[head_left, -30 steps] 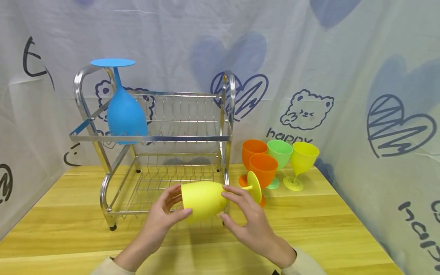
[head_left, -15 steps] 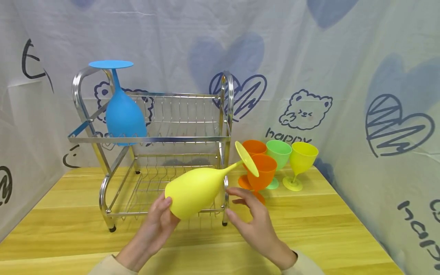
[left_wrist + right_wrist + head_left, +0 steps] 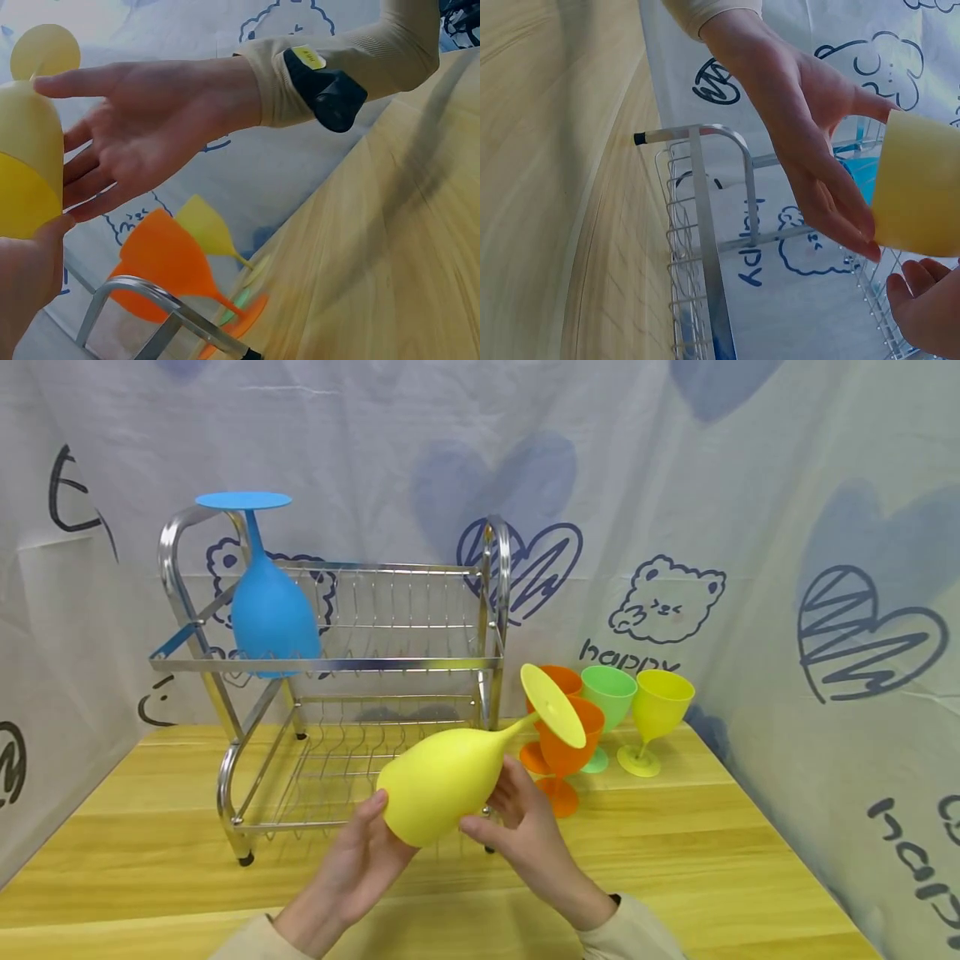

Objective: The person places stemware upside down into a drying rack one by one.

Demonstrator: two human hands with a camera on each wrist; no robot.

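Yellow goblet [image 3: 446, 772] rim hidden behind left hand [image 3: 360, 860] | wooden table [image 3: 712, 860], printed cloth backdrop [image 3: 750, 485], steel rack [image 3: 337, 664] at left | goblet is held tilted, foot up-right, between left hand's cupping relaxed fingers and right hand [image 3: 528, 827], fingers straight against the bowl

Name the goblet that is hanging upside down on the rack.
The blue goblet: inverted on the rack's upper tier, foot uppermost. The others stand on the table or are held.
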